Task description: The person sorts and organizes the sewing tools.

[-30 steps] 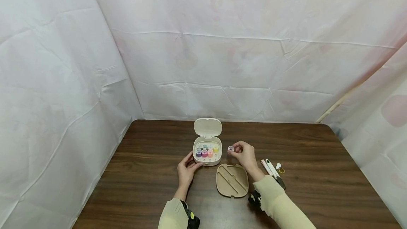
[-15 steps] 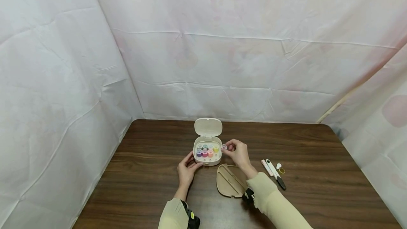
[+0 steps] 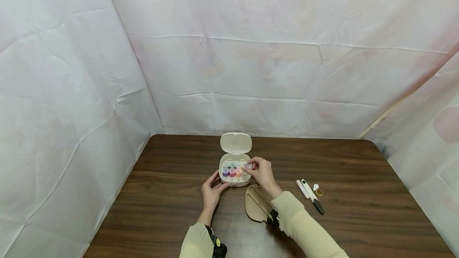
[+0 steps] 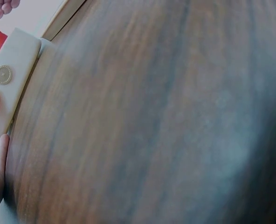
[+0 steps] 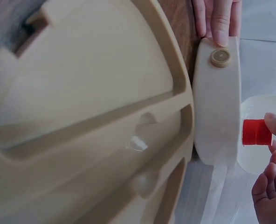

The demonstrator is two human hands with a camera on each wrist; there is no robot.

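Note:
A cream sewing box [image 3: 234, 184] stands at the table's middle, its lid [image 3: 236, 142] raised at the back. Several coloured thread spools [image 3: 232, 172] stand inside in rows. My left hand [image 3: 210, 191] grips the box's front left corner, thumb on the front wall near the round button [image 5: 220, 57]. Over the box's right side my right hand [image 3: 263, 173] pinches one small spool [image 5: 257, 132], red in the wrist views. The spool's lower end is too small to judge against the slots in the head view. A tan divided tray [image 3: 255, 206] lies partly under my right forearm.
To the right lie a slim white tool with a black end [image 3: 312, 197], a pale pink strip [image 3: 302, 189], a small white piece [image 3: 315, 187] and a yellow ring [image 3: 319, 192]. White cloth [image 3: 229, 71] hangs behind the wooden table [image 3: 154, 194].
My right hand has moved left with the spool, from beside the box to over its right side. My forearm covers more of the tan tray. The left hand stays on the box.

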